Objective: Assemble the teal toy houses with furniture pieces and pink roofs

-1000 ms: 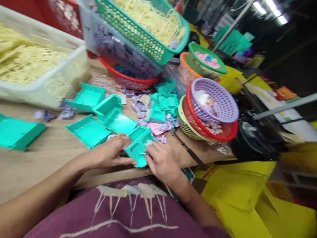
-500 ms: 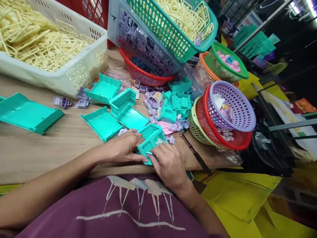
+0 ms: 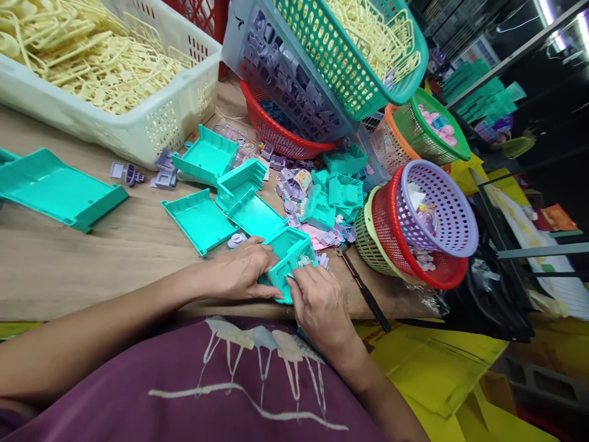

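Observation:
At the table's front edge, my left hand [image 3: 242, 270] grips a teal plastic box part [image 3: 277, 279] with a window-like cutout, fingers on its top and thumb along its near side. My right hand [image 3: 319, 301] is closed in a pinch against the right side of that part. A small pale tip shows at its fingertips, too little to name. Clear plastic with something white [image 3: 304, 258] sits at the part's right end. Just beyond lie flat teal trays [image 3: 200, 221] and a small round lilac piece [image 3: 236, 240].
A heap of lilac and teal parts [image 3: 317, 202] lies behind my hands. To the right are a black-handled tool [image 3: 375, 307] and stacked baskets, a lilac one [image 3: 442, 236] on top. A white crate [image 3: 151, 138] of yellow pieces stands back left, with a tilted teal basket [image 3: 345, 77] behind.
The view has shifted slightly, so the table's contents appear a little to the right. Both hands stay on the teal box part; the pale piece at my right fingertips shows less than before.

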A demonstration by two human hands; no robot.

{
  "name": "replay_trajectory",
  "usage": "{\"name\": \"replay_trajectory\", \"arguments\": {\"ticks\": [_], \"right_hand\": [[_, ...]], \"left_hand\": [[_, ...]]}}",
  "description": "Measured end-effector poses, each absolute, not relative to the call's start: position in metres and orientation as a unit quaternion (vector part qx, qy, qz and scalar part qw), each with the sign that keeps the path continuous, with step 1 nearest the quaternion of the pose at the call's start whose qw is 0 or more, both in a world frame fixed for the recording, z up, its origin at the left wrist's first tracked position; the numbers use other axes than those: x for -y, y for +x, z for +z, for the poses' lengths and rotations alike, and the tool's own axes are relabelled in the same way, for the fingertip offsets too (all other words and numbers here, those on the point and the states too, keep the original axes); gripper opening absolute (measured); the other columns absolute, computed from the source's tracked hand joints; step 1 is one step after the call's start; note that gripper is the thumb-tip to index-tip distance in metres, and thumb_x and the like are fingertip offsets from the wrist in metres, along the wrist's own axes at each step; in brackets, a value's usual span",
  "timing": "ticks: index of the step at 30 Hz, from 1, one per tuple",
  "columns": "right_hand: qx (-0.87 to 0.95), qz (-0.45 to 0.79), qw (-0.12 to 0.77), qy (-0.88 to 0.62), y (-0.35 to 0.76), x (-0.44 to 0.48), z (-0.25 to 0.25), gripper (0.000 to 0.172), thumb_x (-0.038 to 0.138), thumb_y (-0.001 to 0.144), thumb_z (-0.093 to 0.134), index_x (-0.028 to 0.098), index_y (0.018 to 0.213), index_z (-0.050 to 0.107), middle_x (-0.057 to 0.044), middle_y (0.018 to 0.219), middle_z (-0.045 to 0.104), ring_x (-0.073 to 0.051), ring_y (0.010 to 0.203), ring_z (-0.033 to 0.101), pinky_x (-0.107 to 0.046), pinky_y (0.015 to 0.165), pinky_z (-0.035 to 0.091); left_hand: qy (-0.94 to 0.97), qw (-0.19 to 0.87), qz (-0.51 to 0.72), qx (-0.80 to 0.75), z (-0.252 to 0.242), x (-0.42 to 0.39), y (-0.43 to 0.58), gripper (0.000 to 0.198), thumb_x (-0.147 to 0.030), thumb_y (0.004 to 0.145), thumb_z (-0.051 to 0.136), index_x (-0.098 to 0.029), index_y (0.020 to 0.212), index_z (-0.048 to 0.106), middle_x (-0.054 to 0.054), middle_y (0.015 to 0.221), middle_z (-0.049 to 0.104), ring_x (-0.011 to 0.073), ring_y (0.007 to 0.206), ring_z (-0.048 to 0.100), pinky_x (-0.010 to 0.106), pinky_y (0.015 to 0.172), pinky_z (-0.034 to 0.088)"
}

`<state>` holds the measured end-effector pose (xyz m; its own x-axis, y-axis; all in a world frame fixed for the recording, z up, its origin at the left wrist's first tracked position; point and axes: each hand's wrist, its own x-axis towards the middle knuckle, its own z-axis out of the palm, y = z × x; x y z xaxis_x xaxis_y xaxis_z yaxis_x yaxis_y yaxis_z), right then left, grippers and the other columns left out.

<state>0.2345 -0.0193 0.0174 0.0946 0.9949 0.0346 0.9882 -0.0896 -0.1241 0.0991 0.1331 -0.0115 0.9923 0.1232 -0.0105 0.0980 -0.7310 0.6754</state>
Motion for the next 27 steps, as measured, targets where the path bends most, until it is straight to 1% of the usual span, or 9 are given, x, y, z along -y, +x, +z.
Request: {"name": "replay_trajectory", "arguments": {"ticks": [3,7,11,17,21,24,27], "right_hand": [[0.682,0.018,0.023,-0.730,0.234,0.018,0.021,0.023,0.024,0.100,0.044,0.020,0.080,0.054,-0.004,0.079,0.061,-0.022,0.078,0.050,-0.034,0.071,0.029],[0.694,-0.013,-0.008,-0.720,0.232,0.019,0.024,0.022,0.020,0.097,0.047,0.021,0.076,0.053,-0.004,0.074,0.060,-0.023,0.074,0.048,-0.036,0.069,0.026],[0.712,-0.035,0.010,-0.701,0.231,0.017,0.022,0.025,0.016,0.097,0.044,0.020,0.074,0.054,-0.005,0.069,0.059,-0.022,0.069,0.047,-0.036,0.068,0.025],[0.698,-0.029,0.019,-0.716,0.227,0.015,0.020,0.027,0.017,0.097,0.045,0.019,0.072,0.055,-0.005,0.066,0.059,-0.021,0.066,0.048,-0.035,0.066,0.025],[0.696,-0.044,0.009,-0.717,0.225,0.015,0.020,0.027,0.018,0.097,0.044,0.018,0.073,0.056,-0.007,0.067,0.060,-0.021,0.067,0.050,-0.035,0.067,0.027],[0.717,-0.065,-0.012,-0.694,0.226,0.016,0.019,0.025,0.016,0.096,0.044,0.017,0.074,0.057,-0.009,0.069,0.061,-0.022,0.070,0.051,-0.036,0.068,0.028],[0.715,-0.047,0.002,-0.697,0.229,0.017,0.017,0.025,0.017,0.096,0.046,0.018,0.074,0.058,-0.006,0.068,0.061,-0.020,0.068,0.051,-0.034,0.067,0.028]], "left_hand": [[0.934,0.354,0.019,-0.052,-0.014,-0.131,0.098,0.035,-0.051,0.088,0.061,-0.017,0.079,0.063,0.004,0.083,0.067,0.0207,0.084,0.062,0.040,0.099,0.035],[0.936,0.343,0.060,-0.052,-0.028,-0.126,0.095,0.039,-0.055,0.089,0.057,-0.017,0.083,0.062,0.005,0.086,0.067,0.0217,0.088,0.062,0.040,0.099,0.035],[0.937,0.341,0.068,-0.034,-0.034,-0.124,0.095,0.038,-0.054,0.090,0.057,-0.017,0.084,0.060,0.005,0.086,0.066,0.0229,0.091,0.061,0.041,0.098,0.034],[0.944,0.322,0.067,-0.039,-0.027,-0.124,0.098,0.035,-0.050,0.090,0.059,-0.017,0.082,0.061,0.005,0.079,0.065,0.0236,0.088,0.060,0.041,0.096,0.036],[0.945,0.316,0.080,-0.035,-0.029,-0.123,0.097,0.038,-0.052,0.092,0.054,-0.016,0.085,0.061,0.007,0.084,0.065,0.0242,0.090,0.060,0.042,0.097,0.037],[0.941,0.326,0.087,-0.035,-0.032,-0.122,0.096,0.037,-0.052,0.092,0.054,-0.015,0.086,0.062,0.007,0.085,0.064,0.0237,0.087,0.060,0.041,0.095,0.039],[0.938,0.335,0.073,-0.049,-0.034,-0.122,0.097,0.039,-0.053,0.091,0.055,-0.016,0.085,0.062,0.006,0.086,0.064,0.0233,0.086,0.060,0.045,0.100,0.036]]}}
